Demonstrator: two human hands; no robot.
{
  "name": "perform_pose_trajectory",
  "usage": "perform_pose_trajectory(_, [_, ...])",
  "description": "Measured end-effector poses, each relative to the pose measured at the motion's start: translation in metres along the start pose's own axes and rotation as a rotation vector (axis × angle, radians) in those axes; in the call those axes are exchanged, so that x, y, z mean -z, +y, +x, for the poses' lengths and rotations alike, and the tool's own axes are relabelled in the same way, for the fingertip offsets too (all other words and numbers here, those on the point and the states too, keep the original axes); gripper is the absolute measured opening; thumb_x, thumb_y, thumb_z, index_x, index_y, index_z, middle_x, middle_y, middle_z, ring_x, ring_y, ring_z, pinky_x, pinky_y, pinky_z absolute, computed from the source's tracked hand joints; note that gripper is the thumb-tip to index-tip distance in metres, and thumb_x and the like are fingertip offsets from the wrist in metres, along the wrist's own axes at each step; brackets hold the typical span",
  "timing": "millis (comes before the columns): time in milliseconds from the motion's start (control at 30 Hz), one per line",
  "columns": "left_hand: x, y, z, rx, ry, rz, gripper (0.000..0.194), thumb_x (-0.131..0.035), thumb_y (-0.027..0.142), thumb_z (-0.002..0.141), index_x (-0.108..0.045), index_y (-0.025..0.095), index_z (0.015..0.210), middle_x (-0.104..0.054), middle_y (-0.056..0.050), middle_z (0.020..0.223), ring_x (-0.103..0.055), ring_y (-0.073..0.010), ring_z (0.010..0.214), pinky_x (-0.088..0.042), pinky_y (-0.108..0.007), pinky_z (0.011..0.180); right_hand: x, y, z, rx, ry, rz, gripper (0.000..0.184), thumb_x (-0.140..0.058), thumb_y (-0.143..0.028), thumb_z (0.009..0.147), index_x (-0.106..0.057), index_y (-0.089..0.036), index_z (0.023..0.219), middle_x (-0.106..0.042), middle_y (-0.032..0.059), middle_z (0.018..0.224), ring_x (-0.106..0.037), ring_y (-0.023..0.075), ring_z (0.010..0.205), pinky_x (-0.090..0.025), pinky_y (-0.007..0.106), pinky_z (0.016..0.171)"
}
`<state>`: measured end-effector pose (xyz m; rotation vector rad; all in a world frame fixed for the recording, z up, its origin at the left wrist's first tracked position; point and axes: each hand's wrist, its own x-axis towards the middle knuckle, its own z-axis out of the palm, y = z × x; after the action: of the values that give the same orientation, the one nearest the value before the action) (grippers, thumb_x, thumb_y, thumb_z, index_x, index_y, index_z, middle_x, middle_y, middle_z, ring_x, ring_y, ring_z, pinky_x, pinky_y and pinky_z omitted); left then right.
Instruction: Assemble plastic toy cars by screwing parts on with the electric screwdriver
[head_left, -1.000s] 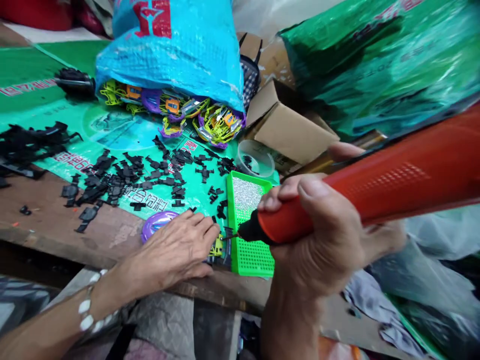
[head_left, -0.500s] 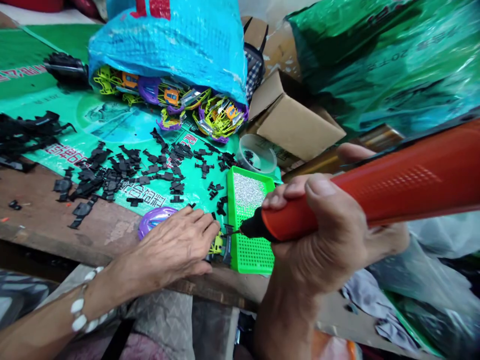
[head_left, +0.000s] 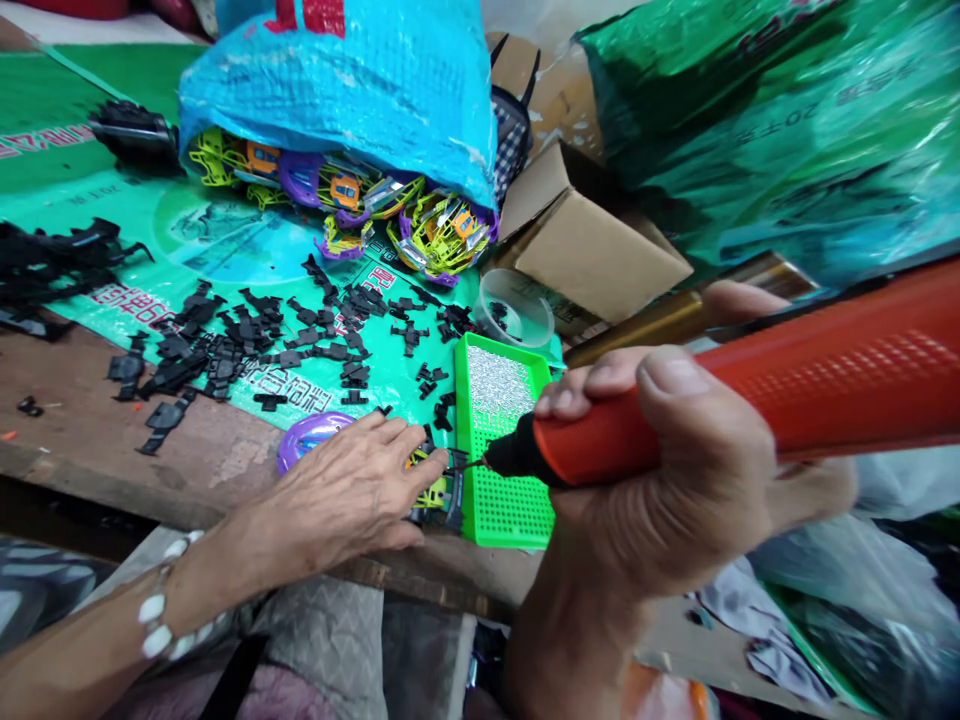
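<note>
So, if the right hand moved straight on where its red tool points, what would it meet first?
Probably the black end of the yellow-and-black piece under the left hand, close to the red tool's tip; depth is unclear, so it might pass above.

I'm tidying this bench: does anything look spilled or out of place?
Colourful toy pieces spill from the blue bag onto the green sheet, and one small black piece lies on bare wood, apart from the scattered black parts.

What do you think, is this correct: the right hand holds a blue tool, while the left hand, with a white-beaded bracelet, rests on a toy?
Nearly: the head view shows that the tool in the right hand is red, not blue. The rest holds.
</note>
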<state>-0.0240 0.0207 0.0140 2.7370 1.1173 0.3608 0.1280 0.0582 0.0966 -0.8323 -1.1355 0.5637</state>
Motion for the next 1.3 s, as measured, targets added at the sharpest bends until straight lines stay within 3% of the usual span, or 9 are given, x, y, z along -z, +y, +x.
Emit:
perform_pose_trajectory(267, [-0.0006,-0.0009,-0.0009,-0.012,0.000,0.007,0.061,-0.069,0.042,0.081,-0.046,0.017,0.131,-0.056,-0.017,0.129,-0.056,-0.0338,0.116,-0.048,-0.051,0.096,0.0014,-0.0011,-0.0018,-0.030,0.037,0.017,0.023,-0.064,-0.014,0.072,-0.063,-0.021,0.094,-0.057,-0.0075,0.058,-0.053,0.0098,0.044,-0.046,0.026,0.042])
perform_pose_trajectory(433, [0.0018,-0.0014,-0.0014,-0.008,-0.012,-0.022,0.058,-0.065,0.041,0.084,-0.045,0.017,0.132,-0.057,-0.016,0.128,-0.056,-0.0335,0.116,-0.047,-0.052,0.098,0.0010,-0.0013,-0.0053,-0.015,0.028,0.030,0.006,-0.062,-0.014,0.075,-0.062,-0.019,0.076,-0.057,-0.0061,0.058,-0.053,0.0079,0.046,-0.047,0.024,0.044])
perform_pose_trajectory(500, [0.0019,-0.0015,-0.0025,-0.001,-0.029,-0.045,0.055,-0.062,0.041,0.087,-0.045,0.017,0.133,-0.056,-0.015,0.128,-0.056,-0.0327,0.117,-0.047,-0.052,0.099,0.0021,0.0001,-0.0064,-0.024,-0.014,0.052,0.007,-0.062,-0.016,0.076,-0.062,-0.020,0.071,-0.056,-0.0063,0.058,-0.052,0.0067,0.047,-0.046,0.021,0.045])
perform_pose_trajectory(800, [-0.0019,-0.0013,-0.0013,0.002,-0.010,-0.012,0.056,-0.065,0.040,0.085,-0.044,0.016,0.131,-0.056,-0.016,0.129,-0.056,-0.0336,0.115,-0.048,-0.052,0.097,0.0050,0.0039,-0.0066,-0.019,0.000,0.007,0.013,-0.066,-0.019,0.075,-0.061,-0.026,0.085,-0.054,-0.0069,0.058,-0.052,0.0099,0.045,-0.047,0.025,0.044])
perform_pose_trajectory(933, [-0.0032,-0.0027,-0.0007,0.000,-0.022,-0.015,0.058,-0.067,0.041,0.083,-0.045,0.017,0.131,-0.056,-0.016,0.128,-0.056,-0.0338,0.115,-0.048,-0.052,0.097,0.0072,0.0033,-0.0058,-0.012,-0.006,0.051,0.009,-0.067,-0.018,0.075,-0.062,-0.024,0.079,-0.055,-0.0068,0.057,-0.052,0.0090,0.045,-0.046,0.023,0.043])
perform_pose_trajectory(1133, [-0.0066,-0.0037,-0.0045,0.006,-0.027,-0.044,0.053,-0.055,0.045,0.090,-0.042,0.020,0.135,-0.054,-0.014,0.133,-0.053,-0.0322,0.123,-0.043,-0.053,0.104,0.0097,0.0048,-0.0045,-0.005,-0.044,0.071,0.006,-0.066,-0.019,0.077,-0.064,-0.022,0.072,-0.056,-0.0065,0.058,-0.052,0.0084,0.046,-0.045,0.023,0.044])
perform_pose_trajectory(1300, [-0.0016,-0.0018,-0.0042,-0.001,-0.034,-0.037,0.051,-0.060,0.042,0.088,-0.045,0.018,0.130,-0.056,-0.015,0.129,-0.055,-0.0326,0.119,-0.046,-0.051,0.100,0.0089,0.0058,-0.0030,0.005,-0.012,0.023,0.009,-0.066,-0.022,0.075,-0.061,-0.025,0.070,-0.054,-0.0069,0.057,-0.051,0.0094,0.045,-0.045,0.025,0.042])
